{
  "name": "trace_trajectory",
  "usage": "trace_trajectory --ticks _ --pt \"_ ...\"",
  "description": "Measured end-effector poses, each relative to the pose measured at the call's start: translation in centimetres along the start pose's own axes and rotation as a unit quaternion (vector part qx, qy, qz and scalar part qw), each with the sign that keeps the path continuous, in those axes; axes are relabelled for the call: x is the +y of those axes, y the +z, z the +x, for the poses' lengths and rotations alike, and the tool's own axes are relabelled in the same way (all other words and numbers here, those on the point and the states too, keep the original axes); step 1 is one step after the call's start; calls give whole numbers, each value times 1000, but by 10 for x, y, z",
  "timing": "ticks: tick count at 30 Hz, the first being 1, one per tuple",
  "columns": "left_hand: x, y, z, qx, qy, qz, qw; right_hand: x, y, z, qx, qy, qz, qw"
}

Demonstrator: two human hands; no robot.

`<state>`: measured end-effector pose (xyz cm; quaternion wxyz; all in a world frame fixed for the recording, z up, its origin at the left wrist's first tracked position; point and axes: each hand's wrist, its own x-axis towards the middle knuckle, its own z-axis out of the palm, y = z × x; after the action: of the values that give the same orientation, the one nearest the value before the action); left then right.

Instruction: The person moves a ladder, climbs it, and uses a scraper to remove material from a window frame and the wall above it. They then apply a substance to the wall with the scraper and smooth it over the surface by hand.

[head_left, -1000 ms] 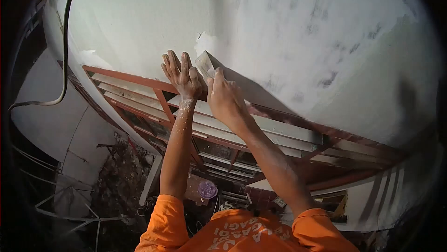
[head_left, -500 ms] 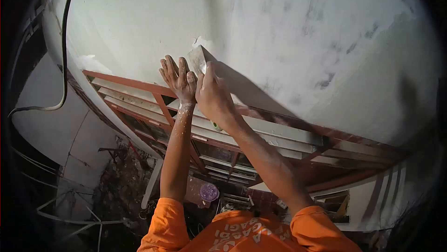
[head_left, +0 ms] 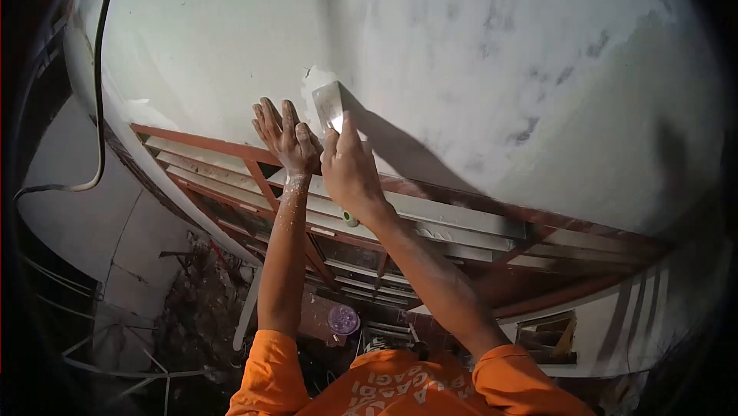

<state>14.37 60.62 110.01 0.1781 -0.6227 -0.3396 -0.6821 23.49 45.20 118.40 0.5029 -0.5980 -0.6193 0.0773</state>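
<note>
Pointing up the wall in the head view, one scraper is held in the right hand, its blade set beside the edge of a white patch. The fingers of that hand are clamped around the handle, one laid along it towards the blade; a green end is seen below the palm. The left hand is placed just left of the scraper, above the red frame, with its fingers extended and partly spread; nothing is held in it. Whether its palm is pressed to the wall cannot be told.

Handling, as judged: light; blade thin and stiff, perhaps slightly springy at the edge; not fragile; possibly slippery in dusty fingers. Best taken by the handle, close to the blade.

Count: scraper, one; hands, two, the left wrist speckled white; orange sleeves, two; purple tub, one, seen far below; dark cable, one, hung at left. Slats: several, partly hidden by the arms, so no exact number can be given.
</note>
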Motion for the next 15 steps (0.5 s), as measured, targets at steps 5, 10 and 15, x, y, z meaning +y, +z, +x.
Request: trace_trajectory --ticks 5,10,15 --pt "-5 2 -1 11 -3 3 1000 28 -41 -50 54 130 202 969" --pt "0 0 0 -1 -9 -10 1000 39 -55 -39 27 132 144 980" --pt "2 -2 -1 -13 -11 10 1000 23 -65 -28 0 130 151 980"
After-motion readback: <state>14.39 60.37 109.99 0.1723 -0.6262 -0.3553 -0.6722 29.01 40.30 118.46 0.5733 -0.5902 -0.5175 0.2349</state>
